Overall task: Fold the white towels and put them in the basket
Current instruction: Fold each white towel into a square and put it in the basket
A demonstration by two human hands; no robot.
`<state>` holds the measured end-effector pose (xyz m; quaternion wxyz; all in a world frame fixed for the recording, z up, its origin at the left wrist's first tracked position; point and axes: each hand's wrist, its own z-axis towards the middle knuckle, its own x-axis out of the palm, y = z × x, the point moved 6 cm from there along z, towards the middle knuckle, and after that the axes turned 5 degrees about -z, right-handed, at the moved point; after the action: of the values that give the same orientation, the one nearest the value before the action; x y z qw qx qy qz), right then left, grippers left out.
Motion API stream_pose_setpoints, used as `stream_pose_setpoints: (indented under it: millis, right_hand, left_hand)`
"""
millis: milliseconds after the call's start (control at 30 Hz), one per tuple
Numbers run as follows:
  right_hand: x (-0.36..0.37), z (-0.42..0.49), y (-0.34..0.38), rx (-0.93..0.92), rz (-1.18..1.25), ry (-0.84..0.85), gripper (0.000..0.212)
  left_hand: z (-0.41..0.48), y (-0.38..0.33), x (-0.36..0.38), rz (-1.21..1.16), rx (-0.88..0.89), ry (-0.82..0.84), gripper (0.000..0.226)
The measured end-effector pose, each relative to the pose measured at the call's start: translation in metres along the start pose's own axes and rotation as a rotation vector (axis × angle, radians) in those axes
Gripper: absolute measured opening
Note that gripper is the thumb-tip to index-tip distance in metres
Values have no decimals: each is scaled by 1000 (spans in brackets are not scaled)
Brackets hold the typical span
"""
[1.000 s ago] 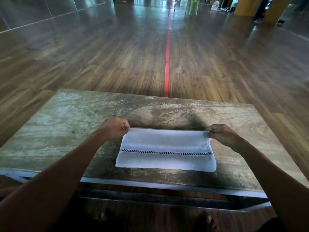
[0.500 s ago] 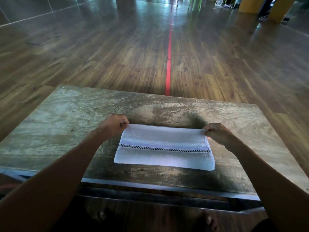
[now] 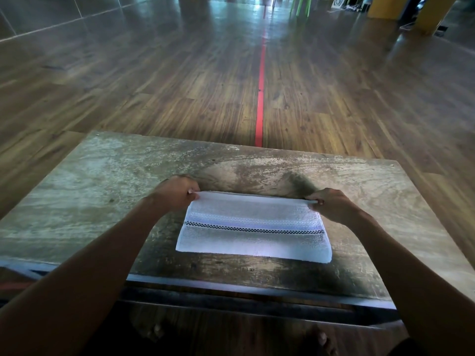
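Towel (image 3: 254, 228) on table (image 3: 102, 181), corners in both hands

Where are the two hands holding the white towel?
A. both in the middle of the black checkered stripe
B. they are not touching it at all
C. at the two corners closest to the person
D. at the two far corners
D: the left hand and the right hand each pinch one end of the far edge of the white towel, which lies on the table.
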<state>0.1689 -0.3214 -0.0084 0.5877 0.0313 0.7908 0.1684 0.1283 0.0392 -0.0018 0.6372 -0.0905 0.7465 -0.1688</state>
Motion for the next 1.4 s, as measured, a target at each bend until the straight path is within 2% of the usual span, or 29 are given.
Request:
stream_pose_setpoints:
  millis: [67,133,167,233,400,500,600,700,767,833,900,1033,1067,1133,1167,1233,1267,1333,1400]
  right_hand:
    - [-2,2,2,-10,-27,10,17]
    - [-4,1,3,-17,-65,23,4]
    - [-6,-1,4,-23,-78,39,12]
    - [-13,-3,2,-23,-24,62,15]
    - [-39,-24,2,-47,91,83,10]
    - [-56,-44,4,-96,200,64,9]
    - [-81,-68,7,-160,297,-19,13]
    - [-106,-89,9,-212,288,-163,18]
    - [-123,-100,9,-228,276,-271,23]
    - [-136,-112,10,-236,287,-318,24]
    - [-144,-124,17,-275,364,-288,19]
    - [-143,-133,27,-333,437,-154,10]
    - [-139,-132,27,-336,443,-104,11]
    - [-130,-125,21,-315,414,-10,38]
    - [-126,-121,20,-296,403,30,42]
    - [-119,-112,21,-282,363,68,18]
    - [-118,-105,21,-284,342,61,13]
    - [-118,-90,19,-263,288,-42,18]
    - [-124,-77,21,-250,232,-258,17]
  left_hand:
    - [0,0,-1,-8,3,-3,19]
    - [-1,1,-2,-31,16,9,16]
    - [-2,1,-4,-65,28,21,13]
    - [-5,0,-11,-148,59,38,5]
    - [-17,-9,-35,-209,137,71,8]
    - [-30,-12,-51,-250,123,73,8]
    - [-43,-16,-73,-327,156,-36,15]
    - [-60,-37,-95,-390,272,-164,24]
    - [-71,-49,-111,-448,315,-242,15]
    - [-81,-56,-126,-500,353,-291,18]
    - [-87,-57,-134,-558,371,-253,18]
    - [-92,-46,-131,-632,350,-29,18]
    - [-92,-41,-128,-634,338,24,29]
    - [-89,-31,-121,-630,282,99,52]
    - [-89,-30,-118,-635,253,112,56]
    - [-83,-28,-113,-629,221,130,55]
    - [-78,-27,-111,-613,223,100,45]
    - [-64,-26,-112,-541,255,-37,18]
    - [-51,-23,-117,-389,261,-285,13]
